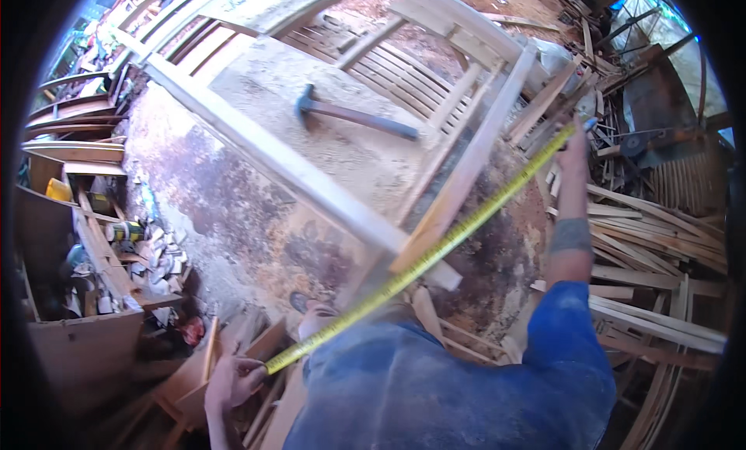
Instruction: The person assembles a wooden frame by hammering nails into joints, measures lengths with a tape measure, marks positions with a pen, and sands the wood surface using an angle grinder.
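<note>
A yellow tape measure [482,215] is stretched slantwise across the view between my two hands, passing over the front corner of a pale wooden frame [342,205]. My left hand [233,381], low on the left, pinches the near end of the blade. Far to the right, my right hand [573,147] is closed around the other end, where a small bluish-white tip [590,123] sticks out; whether it is part of the tape's case I cannot tell. Inside the frame, a hammer [357,119] with a dark head rests on a dusty board [272,85].
Loose strips of wood [660,217] lie heaped on the right. To the left stand a wooden box [85,349], curved wooden pieces [74,131], offcuts [159,263] and a yellow container [58,190]. A slatted wooden panel [388,69] lies beyond the hammer.
</note>
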The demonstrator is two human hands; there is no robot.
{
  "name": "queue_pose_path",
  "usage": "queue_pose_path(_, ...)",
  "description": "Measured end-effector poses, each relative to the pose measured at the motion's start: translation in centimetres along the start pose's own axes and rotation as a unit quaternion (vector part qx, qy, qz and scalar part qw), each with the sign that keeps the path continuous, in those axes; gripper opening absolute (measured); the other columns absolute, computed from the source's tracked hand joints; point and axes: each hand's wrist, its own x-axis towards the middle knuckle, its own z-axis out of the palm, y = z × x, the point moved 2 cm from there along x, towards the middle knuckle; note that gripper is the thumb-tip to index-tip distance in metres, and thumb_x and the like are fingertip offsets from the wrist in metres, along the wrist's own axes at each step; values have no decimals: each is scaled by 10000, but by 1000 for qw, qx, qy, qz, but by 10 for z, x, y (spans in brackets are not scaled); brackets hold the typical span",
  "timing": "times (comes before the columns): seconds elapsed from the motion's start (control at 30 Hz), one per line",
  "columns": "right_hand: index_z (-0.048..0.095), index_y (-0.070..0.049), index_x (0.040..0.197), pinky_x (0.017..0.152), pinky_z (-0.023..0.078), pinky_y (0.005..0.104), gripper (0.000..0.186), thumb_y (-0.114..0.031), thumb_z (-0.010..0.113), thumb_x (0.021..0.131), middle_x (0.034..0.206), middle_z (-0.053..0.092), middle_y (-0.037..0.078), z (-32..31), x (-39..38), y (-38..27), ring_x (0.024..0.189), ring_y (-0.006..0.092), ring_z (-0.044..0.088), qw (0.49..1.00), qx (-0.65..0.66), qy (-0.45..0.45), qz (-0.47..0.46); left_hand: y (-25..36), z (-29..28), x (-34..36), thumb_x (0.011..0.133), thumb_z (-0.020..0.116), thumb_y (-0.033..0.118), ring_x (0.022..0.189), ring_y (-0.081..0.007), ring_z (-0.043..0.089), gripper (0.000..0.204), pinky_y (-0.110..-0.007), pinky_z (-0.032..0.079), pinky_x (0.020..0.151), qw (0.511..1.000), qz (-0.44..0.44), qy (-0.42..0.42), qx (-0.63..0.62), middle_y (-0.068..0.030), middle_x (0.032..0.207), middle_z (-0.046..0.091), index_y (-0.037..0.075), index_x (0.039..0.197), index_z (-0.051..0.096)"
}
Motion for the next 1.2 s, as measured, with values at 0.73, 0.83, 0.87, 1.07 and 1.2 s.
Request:
queue_pose_path(0.73, 445, -171, 1439, 796, 540, 472, 694, -403, 714, 843, 1033, 689, 227, 432, -579, 192, 920, 394, 686, 461, -401, -748, -260, -75, -214, 108, 1055, 283, 589, 886, -219, 668, 647, -304, 557, 828, 779, 75, 78, -618, -98, 971, 648, 108, 1456, 444)
queue_pose_path(0.83, 519, -170, 1328, 725, 555, 433, 588, -406, 726, 831, 958, 691, 168, 506, -556, 191, 862, 363, 695, 443, -403, -734, -321, -31, -276, 148, 1052, 294, 589, 961, -222, 661, 650, -332, 551, 867, 757, 127, 34, -640, -86, 976, 652, 107, 1466, 432)
queue_pose_path(0.87, 552, -179, 1291, 713, 557, 432, 533, -400, 724, 838, 956, 690, 155, 534, -536, 182, 840, 354, 696, 506, -362, -718, -312, -33, -300, 164, 1055, 303, 575, 982, -230, 657, 643, -357, 551, 877, 803, 157, 49, -573, -88, 996, 648, 100, 1471, 423)
queue_pose_path(1.07, 564, -163, 1246, 722, 581, 448, 718, -474, 847, 664, 894, 717, 128, 658, -287, 201, 806, 342, 716, 733, -468, -401, -289, -24, -425, 248, 1064, 427, 363, 1023, -263, 641, 484, -419, 554, 897, 842, 176, 121, -495, -138, 1094, 614, 26, 1411, 460)
queue_pose_path(1.2, 521, -155, 1291, 783, 569, 477, 814, -524, 836, 637, 907, 713, 183, 669, -193, 297, 869, 391, 708, 687, -629, -312, -187, -18, -485, 307, 1046, 492, 299, 941, -223, 656, 415, -371, 557, 844, 866, 117, 71, -480, -118, 1025, 635, -24, 1298, 561)
